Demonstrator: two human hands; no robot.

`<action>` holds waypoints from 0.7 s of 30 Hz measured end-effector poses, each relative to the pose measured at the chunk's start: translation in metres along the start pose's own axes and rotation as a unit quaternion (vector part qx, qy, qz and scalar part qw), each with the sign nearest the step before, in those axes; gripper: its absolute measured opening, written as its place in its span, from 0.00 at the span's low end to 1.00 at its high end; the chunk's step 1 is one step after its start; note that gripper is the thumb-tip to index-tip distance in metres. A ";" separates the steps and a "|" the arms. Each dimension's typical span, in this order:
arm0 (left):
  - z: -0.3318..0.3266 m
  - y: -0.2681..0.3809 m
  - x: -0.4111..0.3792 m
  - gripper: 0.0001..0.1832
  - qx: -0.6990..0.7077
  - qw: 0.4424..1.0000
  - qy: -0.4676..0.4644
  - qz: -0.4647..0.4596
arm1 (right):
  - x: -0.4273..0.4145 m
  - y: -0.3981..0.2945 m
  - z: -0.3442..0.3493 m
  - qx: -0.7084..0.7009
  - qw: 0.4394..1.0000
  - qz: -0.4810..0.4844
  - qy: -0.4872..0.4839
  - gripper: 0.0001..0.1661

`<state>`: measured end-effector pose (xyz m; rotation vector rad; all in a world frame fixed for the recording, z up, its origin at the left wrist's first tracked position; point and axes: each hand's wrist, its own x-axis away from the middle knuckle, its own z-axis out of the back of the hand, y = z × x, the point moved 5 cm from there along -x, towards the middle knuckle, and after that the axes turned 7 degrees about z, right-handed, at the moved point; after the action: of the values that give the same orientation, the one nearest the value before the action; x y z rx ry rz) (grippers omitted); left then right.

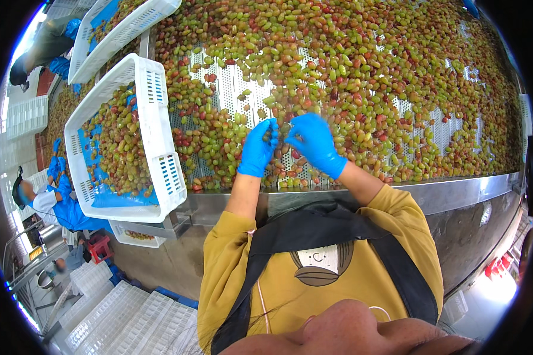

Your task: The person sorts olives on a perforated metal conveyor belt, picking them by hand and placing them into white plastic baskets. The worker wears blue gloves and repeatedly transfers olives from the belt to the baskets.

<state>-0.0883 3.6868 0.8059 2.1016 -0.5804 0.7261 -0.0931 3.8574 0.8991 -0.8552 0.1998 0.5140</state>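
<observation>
Both my hands wear blue gloves and hover at the near side of a broad perforated metal table [235, 86] spread with loose green and red grapes [364, 111]. My left hand [259, 147] has curled fingers turned towards the right; whether a grape is between them cannot be made out. Just to its right is my right hand [316, 143], slightly blurred, its thumb and fingers bent inward over the grapes. A small gap parts the two hands. What the right fingers touch is not clear.
A white plastic crate [171, 182] with blue lining and grapes stands at the left, another crate [115, 42] beyond it. A metal rim [457, 188] borders the table. Co-workers in blue gloves are at far left. Stacked white crates [111, 315] stand on the floor below left.
</observation>
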 end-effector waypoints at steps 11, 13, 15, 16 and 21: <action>-0.012 0.057 -0.028 0.13 -0.639 0.683 0.186 -0.300 | 0.071 0.065 0.060 -0.055 0.983 -0.172 0.037 0.11; -0.013 0.054 -0.031 0.09 -0.575 0.747 0.172 -0.287 | 0.075 0.068 0.064 -0.045 0.987 -0.149 0.046 0.11; -0.014 0.052 -0.029 0.08 -0.439 0.840 0.171 -0.269 | 0.080 0.075 0.066 -0.057 0.983 -0.171 0.041 0.11; -0.002 0.046 -0.041 0.06 -0.316 0.918 0.120 -0.205 | 0.081 0.077 0.069 -0.042 0.985 -0.160 0.043 0.11; -0.003 0.041 -0.042 0.09 0.097 0.991 -0.066 -0.072 | 0.080 0.091 0.083 0.031 0.990 -0.128 0.050 0.13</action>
<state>-0.1450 3.6721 0.8022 2.3585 -0.4382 0.5851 -0.0734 3.9981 0.8623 -0.8318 0.1929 0.2232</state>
